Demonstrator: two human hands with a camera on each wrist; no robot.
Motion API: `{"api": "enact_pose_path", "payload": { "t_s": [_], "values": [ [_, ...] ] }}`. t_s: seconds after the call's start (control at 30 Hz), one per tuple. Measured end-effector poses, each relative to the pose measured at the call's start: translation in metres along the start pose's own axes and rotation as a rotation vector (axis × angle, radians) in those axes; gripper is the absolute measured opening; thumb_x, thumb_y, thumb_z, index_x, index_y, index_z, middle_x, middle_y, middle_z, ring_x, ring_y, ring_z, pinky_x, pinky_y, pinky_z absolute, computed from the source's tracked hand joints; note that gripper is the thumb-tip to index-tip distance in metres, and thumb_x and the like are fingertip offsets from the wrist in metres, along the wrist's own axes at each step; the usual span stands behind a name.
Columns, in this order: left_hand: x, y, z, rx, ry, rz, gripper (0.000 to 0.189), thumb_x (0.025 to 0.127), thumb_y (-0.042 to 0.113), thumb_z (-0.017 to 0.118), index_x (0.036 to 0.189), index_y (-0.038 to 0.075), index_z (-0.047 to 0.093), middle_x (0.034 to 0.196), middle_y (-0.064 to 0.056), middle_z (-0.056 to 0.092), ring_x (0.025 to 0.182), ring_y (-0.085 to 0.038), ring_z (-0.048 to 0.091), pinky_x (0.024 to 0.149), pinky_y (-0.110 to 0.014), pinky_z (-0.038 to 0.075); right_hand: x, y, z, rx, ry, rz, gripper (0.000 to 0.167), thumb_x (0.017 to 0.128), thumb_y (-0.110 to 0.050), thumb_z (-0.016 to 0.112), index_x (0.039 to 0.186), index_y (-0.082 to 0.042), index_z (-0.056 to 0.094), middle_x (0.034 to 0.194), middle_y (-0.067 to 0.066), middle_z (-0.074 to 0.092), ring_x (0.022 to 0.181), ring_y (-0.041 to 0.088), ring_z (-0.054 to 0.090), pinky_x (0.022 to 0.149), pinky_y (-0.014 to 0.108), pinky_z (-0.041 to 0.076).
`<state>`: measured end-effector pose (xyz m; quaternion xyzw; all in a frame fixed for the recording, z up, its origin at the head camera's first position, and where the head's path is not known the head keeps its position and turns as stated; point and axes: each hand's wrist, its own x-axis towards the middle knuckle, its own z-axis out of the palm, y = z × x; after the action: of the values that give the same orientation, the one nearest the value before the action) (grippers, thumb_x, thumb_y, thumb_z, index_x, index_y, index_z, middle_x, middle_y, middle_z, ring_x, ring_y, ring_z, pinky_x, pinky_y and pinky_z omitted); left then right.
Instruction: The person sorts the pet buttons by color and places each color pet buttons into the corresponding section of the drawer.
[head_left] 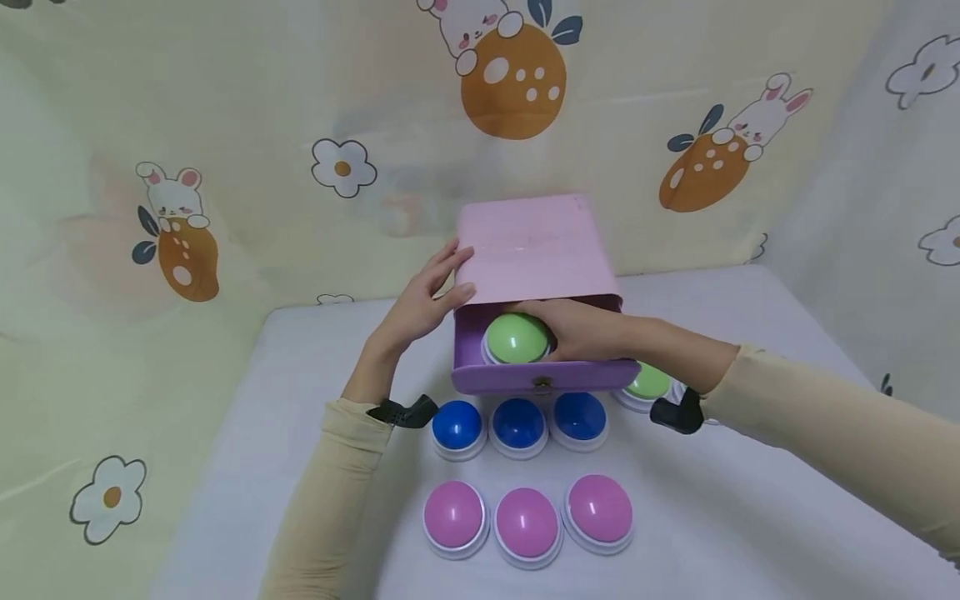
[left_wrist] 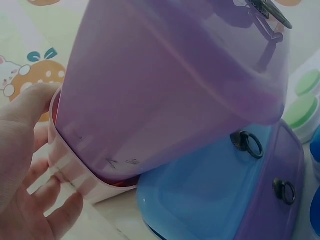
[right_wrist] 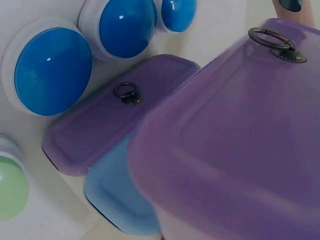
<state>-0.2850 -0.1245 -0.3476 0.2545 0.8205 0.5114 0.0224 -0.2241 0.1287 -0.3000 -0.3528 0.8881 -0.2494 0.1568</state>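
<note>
A small drawer chest has a pink casing [head_left: 536, 250]. Its purple top drawer [head_left: 480, 379] is pulled out, with a ring pull on its front. Inside that drawer, my right hand [head_left: 588, 329] grips a green dome button [head_left: 517, 337] with a white base; part of the fingers is hidden under the casing. My left hand [head_left: 427, 296] rests against the casing's left side, fingers spread and thumb near the front edge. Below the pulled-out drawer, the left wrist view shows a blue drawer [left_wrist: 200, 200] and a lower purple drawer [left_wrist: 280, 200]. The right wrist view does not show my right hand.
Three blue dome buttons [head_left: 518, 423] stand in a row before the chest. Nearer, three pink dome buttons [head_left: 527, 522] form another row on the white table [head_left: 300, 400]. More green buttons [left_wrist: 302, 112] sit to the chest's right. A patterned cloth [head_left: 247, 100] hangs behind.
</note>
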Motion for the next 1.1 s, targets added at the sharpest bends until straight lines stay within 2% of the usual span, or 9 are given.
{"api": "enact_pose_path", "payload": {
  "t_s": [0.1, 0.2, 0.43, 0.53, 0.57, 0.73, 0.83, 0.97, 1.1],
  "values": [
    [0.000, 0.003, 0.002, -0.023, -0.003, 0.011, 0.068, 0.086, 0.056, 0.059, 0.146, 0.030, 0.038, 0.159, 0.013, 0.014, 0.147, -0.023, 0.017, 0.111, -0.052, 0.032, 0.002, -0.002, 0.000, -0.030, 0.000, -0.004, 0.086, 0.077, -0.039, 0.077, 0.148, -0.017, 0.032, 0.144, 0.004, 0.046, 0.129, 0.022, 0.047, 0.108, 0.046, 0.039],
    [-0.002, 0.003, -0.003, -0.023, -0.005, 0.012, 0.068, 0.087, 0.055, 0.059, 0.146, 0.030, 0.038, 0.159, 0.012, 0.014, 0.147, -0.023, 0.017, 0.111, -0.052, 0.032, 0.009, -0.007, 0.003, -0.021, 0.011, 0.009, 0.088, 0.078, -0.040, 0.076, 0.149, -0.019, 0.029, 0.146, 0.003, 0.043, 0.131, 0.021, 0.045, 0.109, 0.045, 0.038],
    [-0.003, 0.005, -0.004, -0.006, 0.001, -0.001, 0.064, 0.089, 0.051, 0.058, 0.146, 0.031, 0.038, 0.159, 0.013, 0.014, 0.147, -0.023, 0.017, 0.110, -0.051, 0.034, 0.018, -0.016, 0.009, -0.047, 0.054, 0.014, 0.084, 0.081, -0.034, 0.074, 0.148, -0.009, 0.029, 0.141, 0.011, 0.048, 0.128, 0.024, 0.048, 0.110, 0.043, 0.037],
    [-0.003, 0.005, -0.003, -0.016, -0.005, 0.007, 0.064, 0.089, 0.050, 0.059, 0.146, 0.029, 0.038, 0.159, 0.011, 0.013, 0.147, -0.024, 0.017, 0.110, -0.053, 0.033, 0.018, -0.018, 0.007, -0.060, 0.026, 0.038, 0.081, 0.084, -0.039, 0.071, 0.147, -0.009, 0.029, 0.137, 0.009, 0.051, 0.122, 0.022, 0.052, 0.107, 0.042, 0.041],
    [-0.002, 0.000, -0.002, -0.016, -0.004, 0.016, 0.066, 0.087, 0.054, 0.058, 0.145, 0.031, 0.038, 0.159, 0.014, 0.014, 0.147, -0.023, 0.017, 0.110, -0.052, 0.034, 0.017, -0.018, 0.006, -0.061, 0.010, 0.049, 0.080, 0.085, -0.040, 0.069, 0.147, -0.010, 0.030, 0.135, 0.009, 0.053, 0.119, 0.021, 0.054, 0.105, 0.041, 0.043],
    [-0.002, 0.002, -0.001, -0.016, -0.010, 0.022, 0.063, 0.089, 0.051, 0.058, 0.146, 0.031, 0.038, 0.159, 0.013, 0.013, 0.147, -0.023, 0.017, 0.110, -0.049, 0.035, 0.009, -0.026, -0.002, -0.068, -0.054, 0.094, 0.074, 0.089, -0.044, 0.063, 0.147, -0.012, 0.030, 0.127, 0.005, 0.055, 0.106, 0.018, 0.054, 0.095, 0.038, 0.048],
    [-0.002, 0.003, -0.001, -0.014, -0.011, 0.017, 0.060, 0.091, 0.047, 0.058, 0.146, 0.032, 0.037, 0.159, 0.014, 0.013, 0.147, -0.023, 0.017, 0.110, -0.050, 0.034, 0.003, -0.030, -0.008, -0.073, -0.074, 0.109, 0.073, 0.091, -0.042, 0.059, 0.149, -0.012, 0.028, 0.134, 0.006, 0.051, 0.111, 0.020, 0.052, 0.099, 0.041, 0.045],
    [-0.001, 0.003, 0.000, -0.010, -0.010, 0.007, 0.060, 0.090, 0.046, 0.058, 0.146, 0.033, 0.037, 0.159, 0.015, 0.012, 0.148, -0.022, 0.016, 0.110, -0.051, 0.034, -0.008, -0.033, -0.014, -0.064, -0.081, 0.122, 0.073, 0.092, -0.042, 0.058, 0.151, -0.010, 0.026, 0.148, 0.009, 0.041, 0.128, 0.025, 0.045, 0.107, 0.049, 0.039],
    [-0.002, 0.002, 0.000, -0.012, -0.004, 0.004, 0.063, 0.089, 0.050, 0.058, 0.146, 0.033, 0.037, 0.159, 0.015, 0.013, 0.148, -0.022, 0.016, 0.110, -0.051, 0.034, -0.026, -0.037, -0.020, -0.046, -0.064, 0.106, 0.070, 0.091, -0.042, 0.059, 0.149, -0.012, 0.032, 0.149, 0.010, 0.041, 0.135, 0.031, 0.041, 0.105, 0.054, 0.040]
  ]
}}
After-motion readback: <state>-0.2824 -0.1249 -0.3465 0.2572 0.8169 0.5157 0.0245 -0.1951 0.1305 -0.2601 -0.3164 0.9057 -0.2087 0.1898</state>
